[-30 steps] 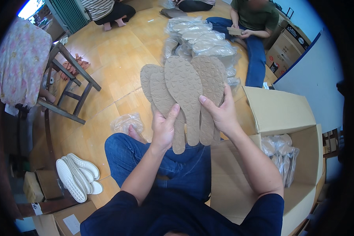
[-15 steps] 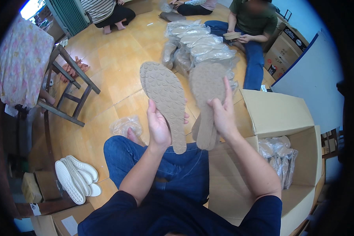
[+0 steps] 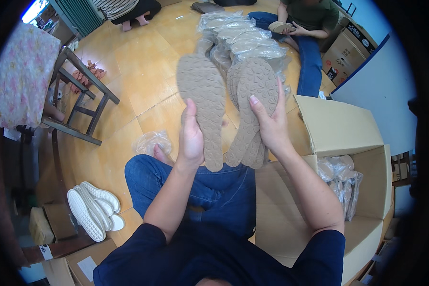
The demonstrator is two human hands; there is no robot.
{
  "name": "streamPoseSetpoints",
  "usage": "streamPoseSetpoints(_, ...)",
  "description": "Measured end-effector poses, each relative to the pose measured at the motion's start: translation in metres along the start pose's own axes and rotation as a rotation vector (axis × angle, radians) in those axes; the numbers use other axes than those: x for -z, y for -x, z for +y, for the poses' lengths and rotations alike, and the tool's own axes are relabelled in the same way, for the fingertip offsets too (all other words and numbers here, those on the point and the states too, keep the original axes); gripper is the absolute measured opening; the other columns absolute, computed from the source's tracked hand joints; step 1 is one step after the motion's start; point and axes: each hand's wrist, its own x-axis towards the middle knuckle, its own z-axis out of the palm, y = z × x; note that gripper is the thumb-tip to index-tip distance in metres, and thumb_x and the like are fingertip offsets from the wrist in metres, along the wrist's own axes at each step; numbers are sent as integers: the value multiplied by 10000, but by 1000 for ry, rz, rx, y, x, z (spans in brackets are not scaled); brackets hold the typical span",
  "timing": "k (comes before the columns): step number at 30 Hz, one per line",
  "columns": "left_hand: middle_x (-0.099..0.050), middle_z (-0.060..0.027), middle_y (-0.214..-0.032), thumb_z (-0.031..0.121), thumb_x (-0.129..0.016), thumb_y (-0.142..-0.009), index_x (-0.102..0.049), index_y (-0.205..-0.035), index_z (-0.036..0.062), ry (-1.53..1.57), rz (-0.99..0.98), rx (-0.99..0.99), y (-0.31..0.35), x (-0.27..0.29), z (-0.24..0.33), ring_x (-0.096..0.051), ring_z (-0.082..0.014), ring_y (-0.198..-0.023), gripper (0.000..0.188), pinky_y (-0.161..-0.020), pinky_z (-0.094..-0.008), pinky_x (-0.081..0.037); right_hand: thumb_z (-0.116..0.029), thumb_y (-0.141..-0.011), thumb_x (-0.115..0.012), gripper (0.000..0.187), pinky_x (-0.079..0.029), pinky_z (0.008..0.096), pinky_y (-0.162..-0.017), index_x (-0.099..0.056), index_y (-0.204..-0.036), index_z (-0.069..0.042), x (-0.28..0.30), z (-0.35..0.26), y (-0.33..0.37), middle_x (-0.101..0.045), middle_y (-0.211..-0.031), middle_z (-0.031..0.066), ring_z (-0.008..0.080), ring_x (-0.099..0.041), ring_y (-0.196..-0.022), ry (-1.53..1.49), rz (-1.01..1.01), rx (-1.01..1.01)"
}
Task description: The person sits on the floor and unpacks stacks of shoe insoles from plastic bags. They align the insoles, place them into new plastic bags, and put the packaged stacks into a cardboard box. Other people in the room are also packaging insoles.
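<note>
Above my lap, my left hand (image 3: 192, 138) grips a brown shoe sole (image 3: 206, 102) by its left edge, thumb on the patterned face and fingers behind. The sole stands upright, wide end up and slightly blurred. Beside it, my right hand (image 3: 271, 124) is closed round several similar soles (image 3: 253, 97), fanned out with their narrow ends spread. Raised petal-like shapes cover the front one, and my thumb presses on it. The two groups of soles are close together at their lower ends. The fingertips behind the soles are mostly hidden.
At my right stands an open cardboard box (image 3: 341, 125) with plastic-wrapped soles (image 3: 341, 178) inside. Wrapped soles (image 3: 252, 40) lie in rows ahead, next to a seated co-worker (image 3: 314, 19) holding soles. White soles (image 3: 88, 214) rest at left, below a wooden stool (image 3: 88, 102). A plastic bag (image 3: 152, 142) lies near my foot.
Both hands have shifted the soles upward slightly. The right-hand soles have turned and fanned apart, with more of them showing. The left sole stands straighter.
</note>
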Motion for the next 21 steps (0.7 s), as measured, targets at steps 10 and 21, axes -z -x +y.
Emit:
streamPoseSetpoints(10, -443, -135, -1358, 156, -417, -1008, -280, -1399, -20, -491, 329, -229, -2, -36, -34, -432, -186, -1254, 450, -1067, -325, -326, -123, -959, -546, 743, -324, 337, -1083, -51, -1502, -11, -8, -20, 9, -353, -1436, 169, 204, -385, -1305, -151, -151, -78)
streamPoseSetpoints(21, -356, -169, -1400, 10, -405, -910, -49, -1457, 4, -468, 331, -245, 9, -57, -36, -391, -210, -1284, 653, -1083, -341, -306, -165, -991, -483, 688, -274, 335, -1105, -53, -1509, -27, -11, -22, 19, -283, -1483, 173, 210, -323, -1347, -244, -169, -58)
